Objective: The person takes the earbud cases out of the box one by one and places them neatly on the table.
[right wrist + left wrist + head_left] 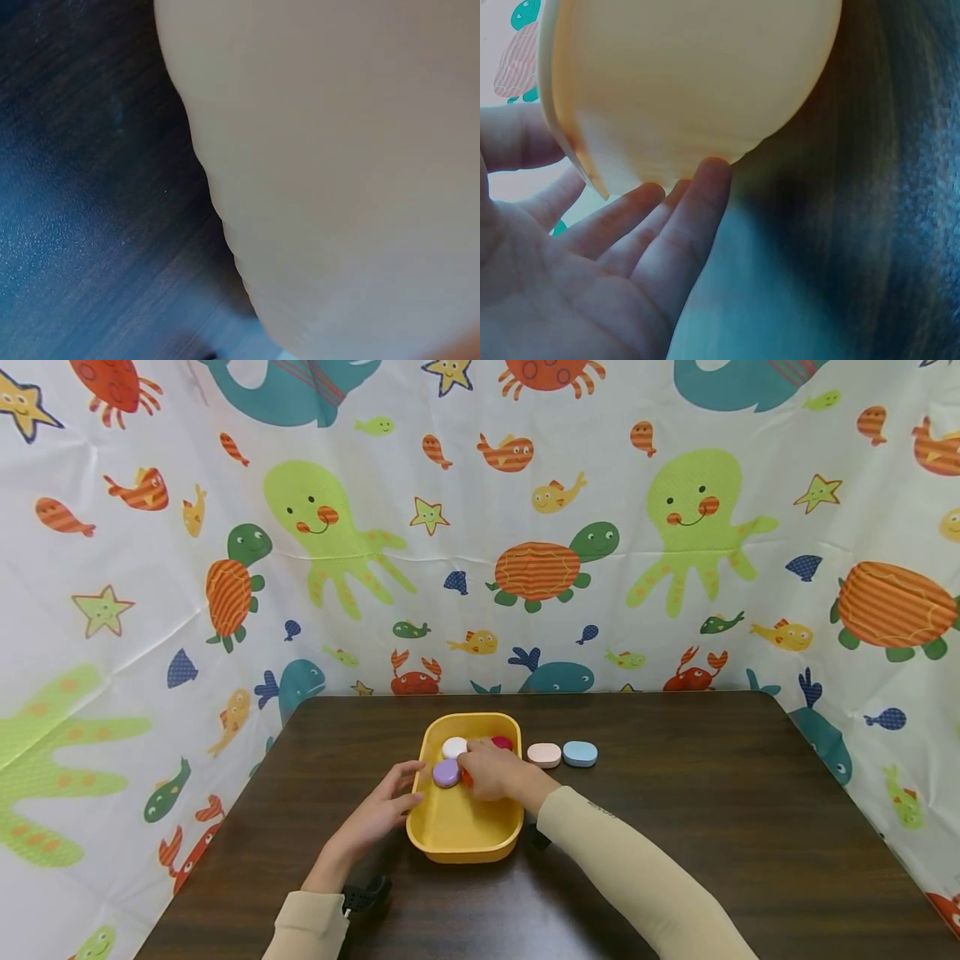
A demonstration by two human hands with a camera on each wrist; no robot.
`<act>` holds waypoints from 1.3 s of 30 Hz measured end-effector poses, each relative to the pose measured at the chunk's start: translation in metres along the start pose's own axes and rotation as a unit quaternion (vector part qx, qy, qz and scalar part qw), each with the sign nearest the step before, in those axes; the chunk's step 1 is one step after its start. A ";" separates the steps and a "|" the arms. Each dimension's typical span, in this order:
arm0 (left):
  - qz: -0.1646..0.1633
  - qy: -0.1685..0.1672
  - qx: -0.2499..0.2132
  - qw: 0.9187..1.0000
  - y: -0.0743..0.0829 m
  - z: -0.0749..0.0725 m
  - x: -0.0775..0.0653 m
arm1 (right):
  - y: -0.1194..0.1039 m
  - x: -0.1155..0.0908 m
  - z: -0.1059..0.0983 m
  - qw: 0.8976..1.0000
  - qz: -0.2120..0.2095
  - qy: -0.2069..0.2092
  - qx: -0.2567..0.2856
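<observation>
A yellow plastic tub (465, 835) stands on the dark table. My left hand (387, 799) is at its left side; in the left wrist view, the fingers (694, 217) extend against the outer wall of the tub. Reaching in from the right, my right hand (491, 770) pinches a small orange-red rounded piece (467, 778), mostly hidden by the fingers. Close by inside the tub lie a purple round piece (446, 773), a white round piece (454, 747) and a crimson piece (502, 742), partly covered by the hand.
Just right of the tub, a pale pink oval piece (544, 755) and a light blue oval piece (580, 753) lie on the wooden table (705, 810). A white sheet (480, 643) printed with sea animals hangs behind. The right sleeve (337, 180) fills most of the right wrist view.
</observation>
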State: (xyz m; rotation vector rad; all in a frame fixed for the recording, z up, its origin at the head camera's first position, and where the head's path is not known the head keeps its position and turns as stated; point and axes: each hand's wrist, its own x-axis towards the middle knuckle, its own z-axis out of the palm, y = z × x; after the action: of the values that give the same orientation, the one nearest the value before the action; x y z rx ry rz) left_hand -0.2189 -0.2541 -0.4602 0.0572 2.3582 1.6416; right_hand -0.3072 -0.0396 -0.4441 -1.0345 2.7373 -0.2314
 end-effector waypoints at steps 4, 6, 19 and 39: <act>0.004 -0.003 0.000 1.000 0.001 0.000 0.000 | -0.001 -0.002 0.000 1.000 -0.002 -0.005 0.003; 0.006 -0.005 0.000 1.000 0.002 0.000 -0.001 | -0.002 -0.003 0.000 1.000 -0.003 -0.011 0.008; 0.011 -0.013 -0.006 1.000 0.003 0.000 -0.003 | -0.010 -0.013 -0.002 0.999 -0.028 -0.014 0.012; 0.007 -0.010 0.005 1.000 0.004 0.000 -0.003 | -0.011 -0.041 -0.014 0.998 -0.043 0.028 0.026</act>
State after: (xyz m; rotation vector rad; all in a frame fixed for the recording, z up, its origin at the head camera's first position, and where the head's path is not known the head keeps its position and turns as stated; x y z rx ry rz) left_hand -0.2165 -0.2531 -0.4562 0.0934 2.3560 1.6283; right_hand -0.2736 -0.0192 -0.4221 -1.1487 2.7232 -0.3473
